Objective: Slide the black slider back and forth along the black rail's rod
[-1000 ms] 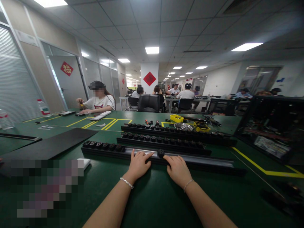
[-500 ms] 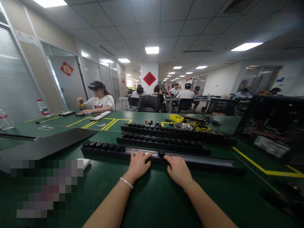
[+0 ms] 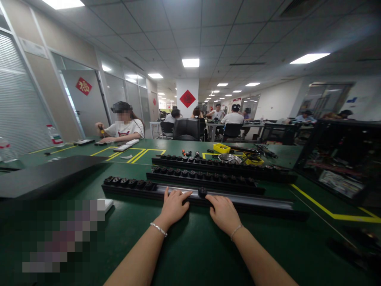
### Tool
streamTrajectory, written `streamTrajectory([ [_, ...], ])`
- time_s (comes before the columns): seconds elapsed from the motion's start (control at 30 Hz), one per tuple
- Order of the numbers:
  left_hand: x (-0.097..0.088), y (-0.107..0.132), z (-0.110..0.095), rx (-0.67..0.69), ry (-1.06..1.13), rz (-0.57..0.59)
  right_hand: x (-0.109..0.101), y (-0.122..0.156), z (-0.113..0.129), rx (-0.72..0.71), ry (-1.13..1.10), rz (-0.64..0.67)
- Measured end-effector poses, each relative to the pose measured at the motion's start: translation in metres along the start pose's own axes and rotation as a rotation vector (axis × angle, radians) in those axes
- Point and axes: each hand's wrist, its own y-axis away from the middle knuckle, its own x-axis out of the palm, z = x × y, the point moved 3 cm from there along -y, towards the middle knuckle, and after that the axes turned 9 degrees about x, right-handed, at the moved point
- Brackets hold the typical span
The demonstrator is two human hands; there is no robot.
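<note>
A long black rail (image 3: 262,203) with a shiny inner channel lies across the table in front of me. Several black round socket modules (image 3: 132,183) sit in a row at its left end. Farther right, a single black module (image 3: 203,192) stands in the channel between my hands. My left hand (image 3: 175,204) lies over the rail's near edge, fingers spread, its index finger pointing toward that module. The fingers of my right hand (image 3: 223,210) reach the module's right side, apparently touching it without gripping it. The right fingertips are partly hidden.
Two more black rails (image 3: 205,178) filled with modules lie behind. Yellow trays (image 3: 222,148) and loose parts are beyond. A dark flat panel (image 3: 50,174) is at left, an open black case (image 3: 342,163) at right. A person (image 3: 125,125) with a screwdriver sits across the table.
Both my hands and the single module have stayed nearly still. The dark panel at left has shifted back and to the left.
</note>
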Motion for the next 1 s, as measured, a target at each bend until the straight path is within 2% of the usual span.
streamTrajectory([
  [0.33, 0.0005, -0.0004, 0.0009, 0.003, -0.033, 0.03, 0.0026, -0.0015, -0.0027, 0.002, 0.025, 0.008],
  [1.0, 0.0014, -0.0006, 0.0014, 0.003, -0.013, 0.009, 0.0003, 0.0002, -0.0037, 0.014, 0.043, 0.006],
])
